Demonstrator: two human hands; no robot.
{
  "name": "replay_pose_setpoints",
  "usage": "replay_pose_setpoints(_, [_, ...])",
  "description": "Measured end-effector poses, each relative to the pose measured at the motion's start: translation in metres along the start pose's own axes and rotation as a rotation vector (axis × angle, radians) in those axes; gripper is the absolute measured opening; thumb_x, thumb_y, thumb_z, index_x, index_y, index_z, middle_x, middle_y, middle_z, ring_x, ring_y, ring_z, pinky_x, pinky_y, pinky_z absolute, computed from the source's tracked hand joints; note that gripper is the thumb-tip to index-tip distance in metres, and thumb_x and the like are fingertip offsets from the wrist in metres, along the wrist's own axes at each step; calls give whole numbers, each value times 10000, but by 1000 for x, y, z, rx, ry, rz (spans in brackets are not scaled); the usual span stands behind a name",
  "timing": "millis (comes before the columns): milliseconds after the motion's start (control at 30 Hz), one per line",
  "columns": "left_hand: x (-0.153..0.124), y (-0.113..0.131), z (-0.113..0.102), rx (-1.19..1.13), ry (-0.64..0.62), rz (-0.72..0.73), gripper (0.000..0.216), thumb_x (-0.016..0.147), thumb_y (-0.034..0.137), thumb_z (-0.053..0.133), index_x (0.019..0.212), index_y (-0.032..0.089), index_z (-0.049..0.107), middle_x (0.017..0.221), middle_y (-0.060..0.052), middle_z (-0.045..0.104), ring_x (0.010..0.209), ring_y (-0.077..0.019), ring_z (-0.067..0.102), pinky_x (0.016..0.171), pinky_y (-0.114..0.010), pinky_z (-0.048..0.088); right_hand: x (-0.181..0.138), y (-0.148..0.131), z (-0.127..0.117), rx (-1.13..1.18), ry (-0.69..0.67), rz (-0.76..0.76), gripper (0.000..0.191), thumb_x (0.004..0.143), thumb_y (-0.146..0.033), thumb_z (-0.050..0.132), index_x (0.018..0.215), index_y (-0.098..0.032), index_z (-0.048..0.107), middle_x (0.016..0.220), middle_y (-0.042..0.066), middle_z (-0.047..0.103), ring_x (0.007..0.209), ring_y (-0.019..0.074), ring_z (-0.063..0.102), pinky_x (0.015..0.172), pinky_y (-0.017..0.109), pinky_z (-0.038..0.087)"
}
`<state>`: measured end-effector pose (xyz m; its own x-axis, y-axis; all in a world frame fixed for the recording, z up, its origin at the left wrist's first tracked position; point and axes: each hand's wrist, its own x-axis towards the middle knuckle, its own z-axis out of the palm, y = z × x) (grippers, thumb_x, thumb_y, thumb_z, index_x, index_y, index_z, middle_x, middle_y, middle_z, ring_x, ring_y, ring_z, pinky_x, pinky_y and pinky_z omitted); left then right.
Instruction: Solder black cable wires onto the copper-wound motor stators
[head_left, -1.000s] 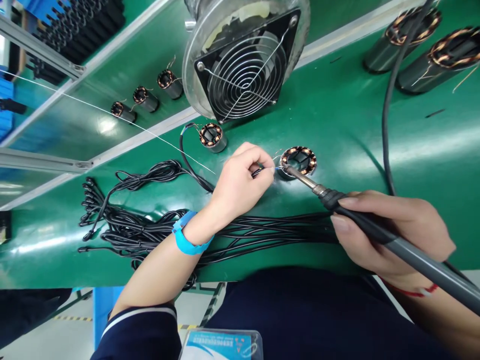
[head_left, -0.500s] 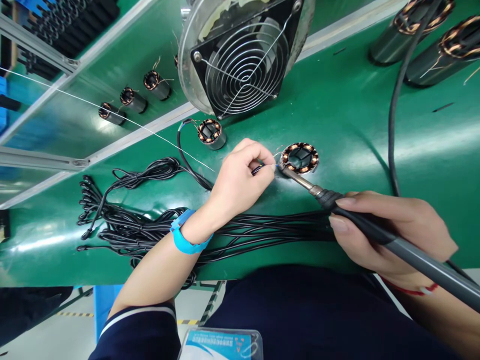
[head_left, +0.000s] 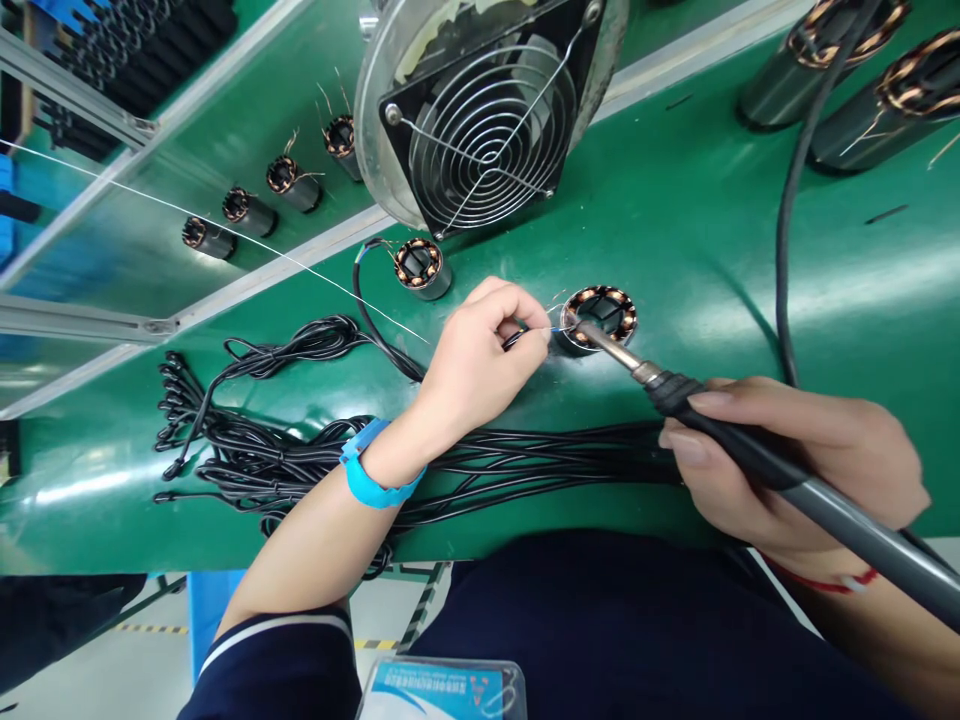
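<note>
My left hand (head_left: 480, 355) pinches the end of a thin black wire (head_left: 525, 335) and holds it against the left rim of a copper-wound stator (head_left: 600, 316) standing on the green bench (head_left: 712, 260). My right hand (head_left: 795, 465) grips a soldering iron (head_left: 750, 450) like a pen. Its metal tip touches the stator rim right where the wire end meets it. A blue strap (head_left: 367, 480) circles my left wrist.
A bundle of black wires (head_left: 315, 460) lies across the bench under my left forearm. A second stator (head_left: 420, 266) stands before a round metal fan (head_left: 487, 110). Several more stators (head_left: 292, 180) sit on the belt at the back left, two larger ones (head_left: 862, 70) at the top right. The iron's cord (head_left: 787, 220) runs up the right.
The iron's tip has slid slightly up and right onto the stator rim. The stators on the back belt have drifted to the right. My left hand keeps its pinch.
</note>
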<state>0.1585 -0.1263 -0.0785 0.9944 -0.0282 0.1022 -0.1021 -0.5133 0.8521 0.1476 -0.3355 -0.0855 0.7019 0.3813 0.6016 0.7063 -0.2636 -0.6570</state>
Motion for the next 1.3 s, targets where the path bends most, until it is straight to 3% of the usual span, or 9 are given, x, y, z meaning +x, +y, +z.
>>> replay_pose_setpoints(200, [0,0,-1,-18,3,3,170,749,23,563,683,179,573,760,5,570,726,-112,532,638,-260,437,3,-2,-3,-95,-23,9,332,816,-129,659,1120,-251,610,716,5,655,538,123,606,487,233,512])
replay_pose_setpoints(400, [1,1,-1,-21,8,-5,156,746,30,577,692,177,587,763,8,573,738,-112,530,656,-258,429,24,-5,-9,-193,-122,108,452,929,-228,579,1361,-328,492,1056,-1,744,918,174,724,774,276,590])
replay_pose_setpoints(533, [1,2,-2,-31,8,-1,138,749,45,586,690,170,590,749,8,562,743,-112,524,657,-251,417,44,4,-7,-217,-231,112,341,935,-266,536,1275,-276,552,1020,19,747,830,192,722,685,302,581])
replay_pose_setpoints(600, [1,3,-2,-39,3,-1,134,752,47,585,695,168,590,746,10,554,744,-110,522,659,-246,415,49,9,-1,-177,-262,138,385,897,-284,561,1278,-233,533,1006,33,732,867,213,705,738,344,578])
replay_pose_setpoints(733, [1,4,-3,-48,-10,-13,138,755,36,576,705,163,589,758,13,554,737,-101,516,654,-231,411,47,14,16,-108,-219,216,462,858,-252,571,1305,-181,476,988,43,679,912,219,652,873,416,532])
replay_pose_setpoints(967, [1,4,-4,-55,-38,-30,134,768,43,572,722,168,570,790,12,551,753,-98,522,670,-229,424,39,18,29,-145,-200,146,380,885,-179,510,1260,-231,473,888,25,679,902,252,627,810,435,498])
replay_pose_setpoints(1133, [2,5,-13,-222,-189,-377,175,790,122,621,918,187,520,784,38,572,578,-60,523,527,-194,418,37,26,28,-173,-157,48,440,861,-152,530,1281,-255,447,946,20,701,881,253,627,793,434,490])
replay_pose_setpoints(1233, [5,9,-22,-287,-357,-579,80,839,187,602,810,158,533,607,51,530,483,-50,478,458,-168,368,37,34,28,-173,-195,29,496,833,-179,565,1309,-226,433,1125,70,689,1020,289,620,864,470,489])
replay_pose_setpoints(1300, [7,12,-26,-360,-353,-622,142,853,213,585,735,144,548,549,53,499,460,-33,416,437,-150,308,37,38,28,-156,-244,20,514,826,-186,569,1319,-217,425,1176,81,674,1076,291,615,919,477,481])
